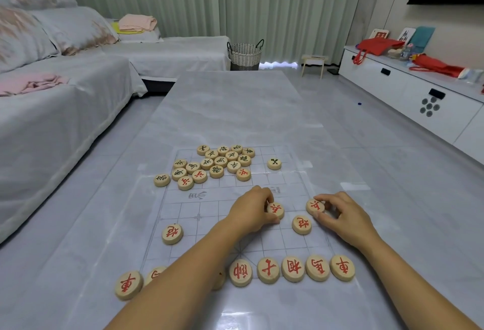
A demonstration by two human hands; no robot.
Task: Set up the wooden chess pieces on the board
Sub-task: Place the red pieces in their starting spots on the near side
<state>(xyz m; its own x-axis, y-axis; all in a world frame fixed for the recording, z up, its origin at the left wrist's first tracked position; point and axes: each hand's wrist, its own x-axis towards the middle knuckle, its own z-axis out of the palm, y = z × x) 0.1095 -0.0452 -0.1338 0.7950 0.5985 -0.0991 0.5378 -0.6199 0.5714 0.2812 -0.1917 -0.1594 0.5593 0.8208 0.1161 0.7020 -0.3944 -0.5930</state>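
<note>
- Step in hand: the red soldier row. The red back rank (292,268) looks set from the general rightward. Its left half is partly hidden under the left forearm (183,277), so I can't confirm that side.
- Left hand (251,209): fingers curled round a red soldier (275,210), which touches the board sheet (183,209) near the centre file.
- Right hand (340,214): thumb and fingertips pinch a second red soldier (315,206), just beyond the right cannon (301,224).
- Left cannon (172,233) sits at the sheet's left edge and looks off its point.
- Unsorted heap (214,163) at the far end is mostly black, with three red soldiers at its near edge. A lone black piece (274,164) lies to its right.
- Next, my read: seat both soldiers on their line crossings and let go. Then pull the other red soldiers from the heap. The sheet looks glossy, so the discs may skate; use a light touch.
</note>
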